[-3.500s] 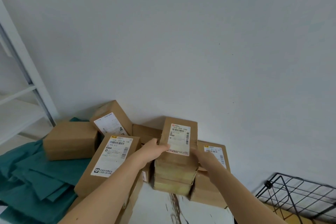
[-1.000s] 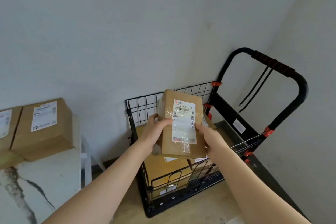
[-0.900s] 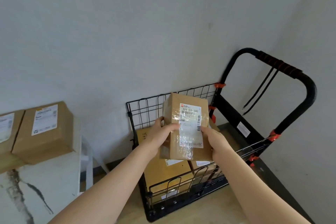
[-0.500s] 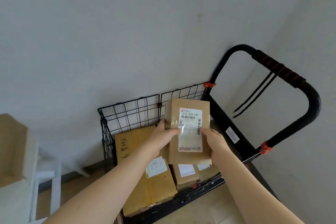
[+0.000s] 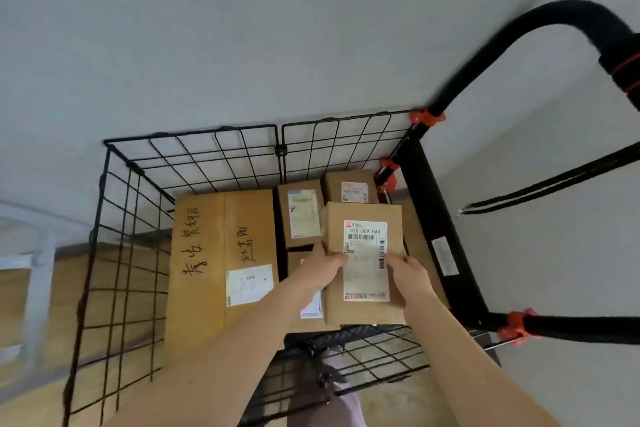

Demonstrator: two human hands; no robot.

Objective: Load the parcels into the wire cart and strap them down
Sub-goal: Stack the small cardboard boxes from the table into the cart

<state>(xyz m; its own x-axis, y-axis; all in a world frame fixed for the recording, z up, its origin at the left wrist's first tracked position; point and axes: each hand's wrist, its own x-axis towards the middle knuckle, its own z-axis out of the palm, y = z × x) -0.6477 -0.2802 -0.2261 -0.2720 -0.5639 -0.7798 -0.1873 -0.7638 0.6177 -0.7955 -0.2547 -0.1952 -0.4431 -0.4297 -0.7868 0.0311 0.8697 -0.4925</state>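
I hold a brown cardboard parcel (image 5: 363,308) with a white shipping label inside the black wire cart (image 5: 194,163), at its right side. My left hand (image 5: 320,270) grips its left edge and my right hand (image 5: 408,270) grips its right edge. A large flat box with handwriting (image 5: 221,253) lies in the cart's left half. Two smaller labelled parcels (image 5: 303,215) (image 5: 349,189) lie at the back right. Another parcel lies partly hidden under the one I hold.
The cart's black padded handle (image 5: 568,15) with orange clamps rises at the right, with a black strap (image 5: 554,189) hanging from it. A grey wall stands right behind the cart. A white frame (image 5: 38,253) stands at the left edge.
I turned from the parcel pile to the cart, carrying the parcel in both hands. In the last second it came down from above the rim into the cart's right side.
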